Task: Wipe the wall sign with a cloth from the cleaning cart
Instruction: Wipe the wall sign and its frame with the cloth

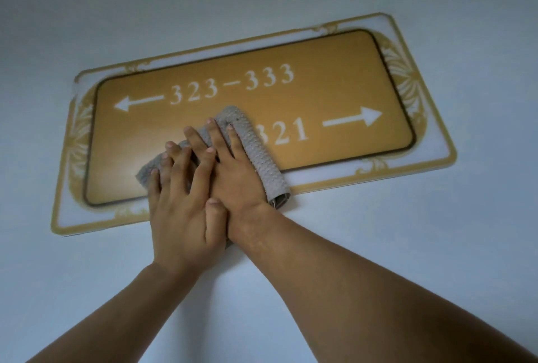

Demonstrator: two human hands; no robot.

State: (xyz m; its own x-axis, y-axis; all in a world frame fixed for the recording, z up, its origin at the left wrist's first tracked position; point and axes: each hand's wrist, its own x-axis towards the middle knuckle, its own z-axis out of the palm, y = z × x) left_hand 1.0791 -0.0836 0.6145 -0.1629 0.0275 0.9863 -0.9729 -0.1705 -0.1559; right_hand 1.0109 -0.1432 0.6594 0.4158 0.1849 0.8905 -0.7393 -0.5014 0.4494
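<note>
A gold wall sign (334, 86) with a white and gold ornate border shows "323–333" with a left arrow and "321" with a right arrow. A folded grey textured cloth (259, 156) lies flat against the lower middle of the sign and hides part of the lower number. My right hand (233, 170) presses flat on the cloth with fingers spread. My left hand (180, 205) lies flat beside it, its fingers overlapping the right hand and resting on the cloth's left part. Both forearms reach up from the bottom of the view.
A plain pale wall (407, 231) surrounds the sign on all sides. The cleaning cart is out of view.
</note>
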